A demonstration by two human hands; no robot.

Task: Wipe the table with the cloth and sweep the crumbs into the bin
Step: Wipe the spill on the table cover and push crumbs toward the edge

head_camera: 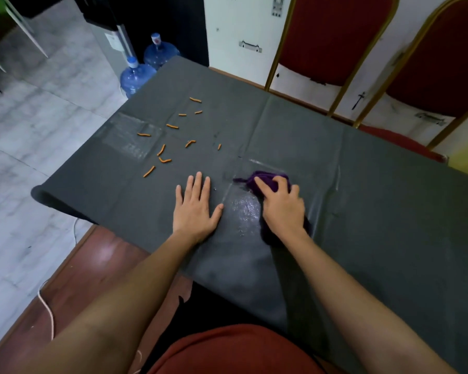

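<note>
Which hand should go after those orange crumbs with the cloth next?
Right, probably. The right hand already presses the purple cloth on the table. The left hand lies flat and empty, though nearer the orange crumbs. No bin is in view.

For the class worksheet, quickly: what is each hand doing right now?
Left hand: open, flat on the table.
Right hand: closed on the cloth.

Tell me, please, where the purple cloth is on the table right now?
In the head view the purple cloth lies right of centre on the dark table, bunched under the right hand, beside a wet patch.
</note>
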